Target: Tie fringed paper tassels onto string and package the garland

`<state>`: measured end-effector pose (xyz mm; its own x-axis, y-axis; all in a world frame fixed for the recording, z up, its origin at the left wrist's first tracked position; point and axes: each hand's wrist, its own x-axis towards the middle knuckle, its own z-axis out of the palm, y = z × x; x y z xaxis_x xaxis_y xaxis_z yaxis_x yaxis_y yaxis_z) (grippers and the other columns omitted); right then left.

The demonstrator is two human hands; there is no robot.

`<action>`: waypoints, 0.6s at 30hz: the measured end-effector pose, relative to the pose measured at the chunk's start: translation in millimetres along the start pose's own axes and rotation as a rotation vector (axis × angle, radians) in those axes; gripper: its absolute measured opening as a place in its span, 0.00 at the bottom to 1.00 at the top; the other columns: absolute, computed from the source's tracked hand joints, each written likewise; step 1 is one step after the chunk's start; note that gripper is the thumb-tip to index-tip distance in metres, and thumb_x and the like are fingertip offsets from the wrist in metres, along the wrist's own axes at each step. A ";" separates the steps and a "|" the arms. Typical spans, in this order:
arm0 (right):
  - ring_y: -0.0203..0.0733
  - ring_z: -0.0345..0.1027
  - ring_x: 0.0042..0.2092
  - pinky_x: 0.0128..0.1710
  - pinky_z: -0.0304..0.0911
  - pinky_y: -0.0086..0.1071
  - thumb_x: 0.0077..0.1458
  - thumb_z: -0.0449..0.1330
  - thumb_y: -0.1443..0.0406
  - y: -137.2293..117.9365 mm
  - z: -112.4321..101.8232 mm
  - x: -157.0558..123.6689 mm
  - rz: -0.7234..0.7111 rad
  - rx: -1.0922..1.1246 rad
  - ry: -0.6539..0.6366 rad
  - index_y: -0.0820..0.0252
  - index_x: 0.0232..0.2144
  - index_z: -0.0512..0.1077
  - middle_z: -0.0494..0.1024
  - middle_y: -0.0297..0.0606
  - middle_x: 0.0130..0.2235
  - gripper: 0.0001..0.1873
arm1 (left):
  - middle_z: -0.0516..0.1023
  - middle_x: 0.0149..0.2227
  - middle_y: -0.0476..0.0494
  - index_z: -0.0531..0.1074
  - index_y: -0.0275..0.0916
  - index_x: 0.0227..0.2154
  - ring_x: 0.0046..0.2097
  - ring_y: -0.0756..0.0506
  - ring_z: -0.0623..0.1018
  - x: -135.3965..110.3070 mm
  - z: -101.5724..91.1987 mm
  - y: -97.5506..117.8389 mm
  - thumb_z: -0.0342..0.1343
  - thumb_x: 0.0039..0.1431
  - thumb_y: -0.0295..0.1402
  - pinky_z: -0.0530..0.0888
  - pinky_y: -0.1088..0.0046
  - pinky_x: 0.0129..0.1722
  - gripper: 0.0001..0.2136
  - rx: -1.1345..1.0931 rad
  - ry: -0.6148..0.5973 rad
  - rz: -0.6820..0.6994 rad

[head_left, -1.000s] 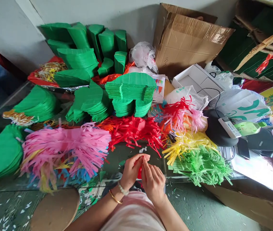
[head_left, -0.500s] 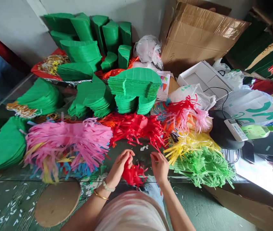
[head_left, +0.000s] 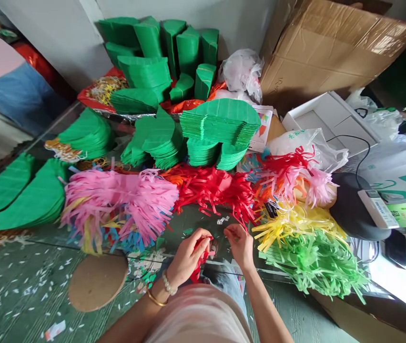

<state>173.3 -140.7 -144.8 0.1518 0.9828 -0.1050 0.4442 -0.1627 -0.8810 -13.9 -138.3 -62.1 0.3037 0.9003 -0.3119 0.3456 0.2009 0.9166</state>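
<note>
Okay, red fringe (head_left: 197,271) now bunched tighter in left hand (head_left: 187,257), fingers gripping it; right hand (head_left: 240,245) pinched shut beside it, any hold unclear

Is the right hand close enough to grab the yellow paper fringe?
Probably yes. The yellow paper fringe lies just beside the right hand, and only a little dark tabletop seems to separate them, with nothing piled in the way.
</note>
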 end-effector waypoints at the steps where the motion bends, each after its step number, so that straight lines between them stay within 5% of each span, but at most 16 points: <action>1: 0.39 0.73 0.30 0.32 0.67 0.30 0.59 0.58 0.55 -8.3 -5.7 -6.8 -0.006 0.073 -0.032 0.59 0.34 0.72 0.79 0.36 0.30 0.12 | 0.70 0.28 0.52 0.66 0.40 0.38 0.29 0.51 0.71 0.0 1.4 4.8 0.44 0.67 0.43 0.71 0.74 0.34 0.12 -0.017 -0.016 0.002; 6: 0.36 0.72 0.28 0.29 0.68 0.27 0.49 0.70 0.61 -39.0 -23.5 -29.9 0.043 0.554 -0.095 0.58 0.31 0.76 0.80 0.34 0.28 0.08 | 0.68 0.25 0.54 0.64 0.41 0.37 0.28 0.51 0.70 -2.4 10.8 25.5 0.46 0.66 0.42 0.69 0.76 0.30 0.10 -0.050 -0.061 0.016; 18: 0.35 0.71 0.28 0.30 0.68 0.27 0.51 0.69 0.67 -61.7 -42.0 -45.6 -0.023 0.651 -0.071 0.59 0.29 0.78 0.79 0.34 0.27 0.02 | 0.71 0.27 0.53 0.69 0.39 0.35 0.28 0.53 0.70 -5.5 9.7 45.1 0.49 0.66 0.37 0.67 0.80 0.30 0.09 0.119 -0.131 0.158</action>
<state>176.1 -179.1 -66.4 0.0802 0.9924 -0.0930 -0.1820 -0.0771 -0.9803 8.6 -137.9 -21.4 0.4727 0.8574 -0.2034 0.3845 0.0071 0.9231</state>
